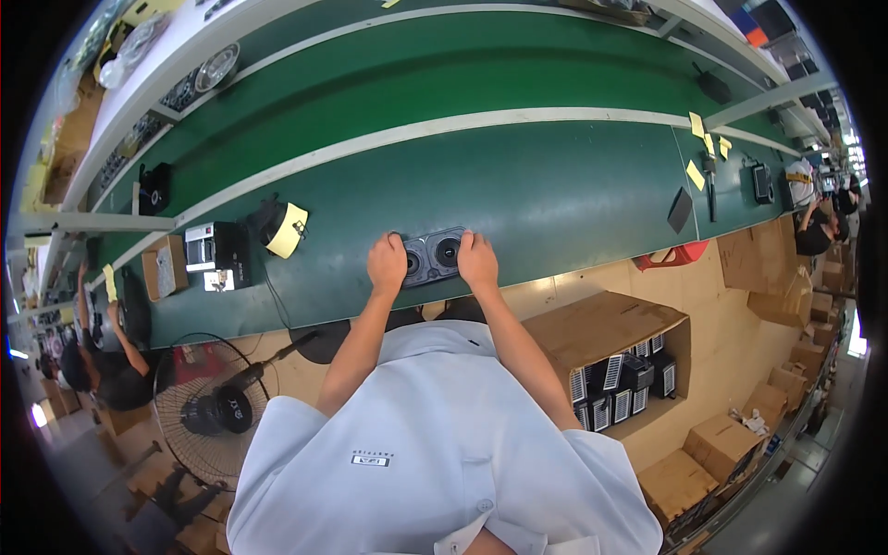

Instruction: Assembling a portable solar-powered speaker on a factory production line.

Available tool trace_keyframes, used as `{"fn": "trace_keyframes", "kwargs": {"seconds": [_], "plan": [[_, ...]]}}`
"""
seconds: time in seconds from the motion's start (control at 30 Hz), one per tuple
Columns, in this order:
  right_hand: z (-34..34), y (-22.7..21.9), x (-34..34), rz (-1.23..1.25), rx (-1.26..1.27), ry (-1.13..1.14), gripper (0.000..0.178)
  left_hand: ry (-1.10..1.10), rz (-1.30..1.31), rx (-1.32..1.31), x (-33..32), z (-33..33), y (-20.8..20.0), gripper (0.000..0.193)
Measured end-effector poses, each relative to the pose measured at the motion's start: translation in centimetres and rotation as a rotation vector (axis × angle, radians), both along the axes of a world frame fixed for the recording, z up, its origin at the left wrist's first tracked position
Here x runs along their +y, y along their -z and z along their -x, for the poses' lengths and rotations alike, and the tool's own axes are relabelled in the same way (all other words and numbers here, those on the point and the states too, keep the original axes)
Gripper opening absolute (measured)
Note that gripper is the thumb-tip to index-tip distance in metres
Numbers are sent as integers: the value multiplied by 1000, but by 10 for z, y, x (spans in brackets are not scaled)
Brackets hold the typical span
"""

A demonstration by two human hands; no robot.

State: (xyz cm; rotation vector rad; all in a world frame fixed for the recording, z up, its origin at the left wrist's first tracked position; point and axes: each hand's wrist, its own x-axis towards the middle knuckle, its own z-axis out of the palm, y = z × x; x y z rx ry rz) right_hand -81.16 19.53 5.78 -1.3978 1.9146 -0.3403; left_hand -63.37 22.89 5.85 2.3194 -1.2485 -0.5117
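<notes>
A dark grey speaker panel (431, 258) with two round black cones is held level at the near edge of the green workbench (555, 199). My left hand (387, 262) grips its left end, the thumb lying along the top edge. At the other end my right hand (477, 262) is closed around the panel in the same way. Fingers under the panel are hidden. Whether the panel rests on the bench or hangs just above it, I cannot tell.
Left on the bench are a black-and-silver device (215, 254), a small open carton (166, 268) and a dark object with a yellow card (288, 231). A fan (213, 412) stands lower left. At right, a large carton (610, 324) holds several black units. Co-workers sit at both far ends.
</notes>
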Motion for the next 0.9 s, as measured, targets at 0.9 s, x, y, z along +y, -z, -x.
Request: {"fn": "trace_keyframes", "kwargs": {"seconds": [0.9], "plan": [[20,-6,-20,-392,-760,-107,89,-153,91,90,12,-5,-4,33]]}}
